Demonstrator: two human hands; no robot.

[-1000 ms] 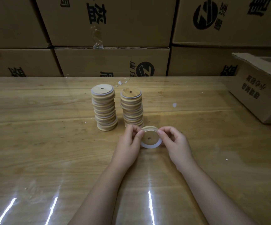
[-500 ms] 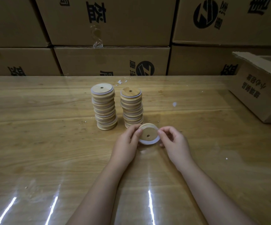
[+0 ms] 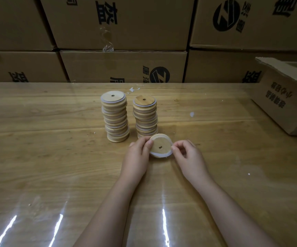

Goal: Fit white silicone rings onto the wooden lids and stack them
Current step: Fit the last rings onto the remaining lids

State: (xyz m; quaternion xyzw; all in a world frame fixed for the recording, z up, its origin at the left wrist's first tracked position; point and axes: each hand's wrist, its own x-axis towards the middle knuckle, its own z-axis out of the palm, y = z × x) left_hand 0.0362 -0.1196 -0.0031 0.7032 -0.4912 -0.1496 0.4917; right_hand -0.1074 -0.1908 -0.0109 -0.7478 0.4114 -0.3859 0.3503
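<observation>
Lid (image 3: 160, 146) of pale wood held up between both hands, tilted, face with the small centre hole turned toward the camera; lower edge close to the counter (image 3: 55, 157), whether resting on it not clear. Held that way, most likely, to keep the whole rim free for working the white silicone ring (image 3: 161, 155) round it. Ring showing as a white band along the lower edge and up both sides; only wood visible along the top edge, so probably not yet seated all the way round.

On the lid's left edge, left hand (image 3: 137, 157), fingers (image 3: 149, 144) curled, tips pinching the rim to steady it. On the right edge, right hand (image 3: 190, 157), thumb and forefinger bent and nipping the ring against the wood; other fingers loosely curled behind, holding nothing more. Narrow tip-only grips on both sides, likely for pressing and rolling the band without covering it.

Just beyond, two stacks of ringed lids standing side by side on the counter, slightly apart: left stack (image 3: 115, 118) and right stack (image 3: 146, 118), white bands peeping between the wooden discs. Lid in hand directly before the foot of the right stack, contact with it impossible to judge. Stacks kept near the working spot, presumably for a short set-down afterwards. Open carton (image 3: 285, 100) at the counter's right end, contents hidden. Closed cartons (image 3: 122, 66) walled up behind.
</observation>
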